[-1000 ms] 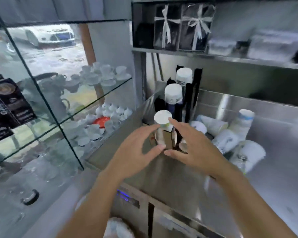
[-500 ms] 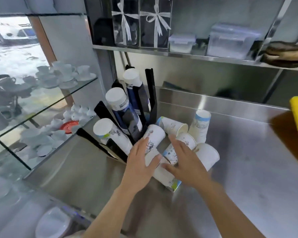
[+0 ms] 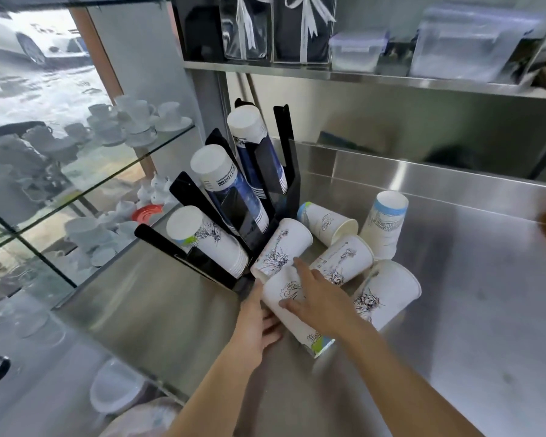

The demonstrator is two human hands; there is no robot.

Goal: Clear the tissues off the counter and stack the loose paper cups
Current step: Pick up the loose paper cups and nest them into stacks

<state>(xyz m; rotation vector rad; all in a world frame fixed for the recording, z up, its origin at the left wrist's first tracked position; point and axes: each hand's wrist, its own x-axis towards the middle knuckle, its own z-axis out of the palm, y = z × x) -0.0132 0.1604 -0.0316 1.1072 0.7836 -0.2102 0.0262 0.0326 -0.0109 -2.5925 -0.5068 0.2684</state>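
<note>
We see a white paper cup (image 3: 289, 305) lying on its side on the steel bench (image 3: 473, 310), its green-banded base toward us, its mouth against a second lying cup (image 3: 281, 247) that points at the black cup dispenser rack (image 3: 265, 197). Our left hand (image 3: 256, 329) cups it from the left, grip curled under its wall; our right hand (image 3: 320, 301) lies on top with fingers spread and loose, so both hands hold this one cup. To its right lie three more loose cups: one with an ink drawing (image 3: 344, 258), a larger one (image 3: 385, 294) nearest the right forearm, and a blue-rimmed one (image 3: 327, 222) behind. An upturned stack of cups (image 3: 385, 225) stands beyond them. The rack holds three slanted cup stacks (image 3: 221, 187). A glass display case (image 3: 85, 171) with white crockery stands to the left.
</note>
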